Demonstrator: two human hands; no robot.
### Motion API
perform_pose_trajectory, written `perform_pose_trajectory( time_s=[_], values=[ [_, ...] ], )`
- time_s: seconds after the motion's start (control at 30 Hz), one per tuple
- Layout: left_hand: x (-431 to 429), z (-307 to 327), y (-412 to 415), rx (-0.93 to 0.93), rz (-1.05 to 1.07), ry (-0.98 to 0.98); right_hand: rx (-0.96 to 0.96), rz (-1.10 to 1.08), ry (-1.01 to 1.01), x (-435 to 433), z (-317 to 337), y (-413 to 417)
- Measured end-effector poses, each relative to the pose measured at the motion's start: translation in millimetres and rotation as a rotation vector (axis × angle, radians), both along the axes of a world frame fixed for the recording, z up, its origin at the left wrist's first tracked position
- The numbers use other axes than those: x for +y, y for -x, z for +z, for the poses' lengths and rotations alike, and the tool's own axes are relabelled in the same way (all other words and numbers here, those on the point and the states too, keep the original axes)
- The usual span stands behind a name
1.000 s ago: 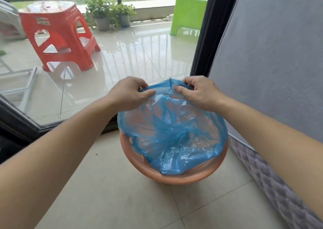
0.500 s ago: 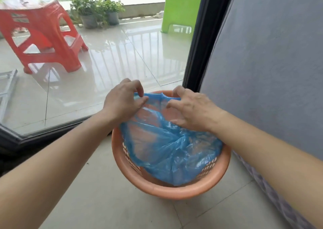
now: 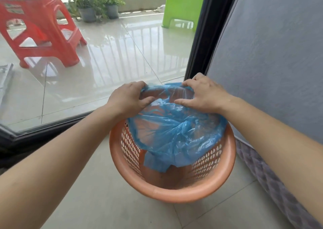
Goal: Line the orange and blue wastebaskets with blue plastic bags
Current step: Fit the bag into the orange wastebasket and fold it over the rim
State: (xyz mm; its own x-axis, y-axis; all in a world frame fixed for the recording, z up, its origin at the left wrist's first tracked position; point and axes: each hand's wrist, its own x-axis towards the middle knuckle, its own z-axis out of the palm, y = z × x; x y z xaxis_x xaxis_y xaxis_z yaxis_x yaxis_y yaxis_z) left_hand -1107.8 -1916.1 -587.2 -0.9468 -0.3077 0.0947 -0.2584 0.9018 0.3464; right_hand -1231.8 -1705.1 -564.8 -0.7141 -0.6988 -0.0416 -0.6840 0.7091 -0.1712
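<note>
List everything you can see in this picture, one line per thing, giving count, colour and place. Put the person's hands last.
orange perforated plastic wastebasket: one, orange, on the indoor floor tiles, centre
thin blue plastic bag: one, blue, hanging inside the wastebasket, top edge raised at the far rim
red plastic stool: one, red, on the balcony, upper left
green plastic stool: one, lime green, on the balcony, top centre
potted plants: two, green leaves in grey pots, between the stools
black door frame: one, black, behind the wastebasket
grey panel: one, grey, right side
left hand: one, grips the bag's top edge
right hand: one, grips the bag's top edge
</note>
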Motion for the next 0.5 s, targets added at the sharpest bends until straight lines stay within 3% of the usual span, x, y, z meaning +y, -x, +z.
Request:
perform_pose_trajectory(
  time_s=[0.1, 0.33, 0.5],
  values=[
    [-3.3, -1.2, 2.2, -0.097, 0.036, -0.062, -0.164, -0.039, 0.073, 6.2, -6.3, 2.3],
    [-3.8, -2.4, 1.8, -0.061, 0.043, -0.085, -0.687, -0.161, 0.345, 28.7, -10.3, -3.1],
    [-11.8, -3.6, -4.1, -0.076, 0.116, -0.084, -0.784, -0.412, 0.435, 56.4, -15.4, -7.1]
  ],
)
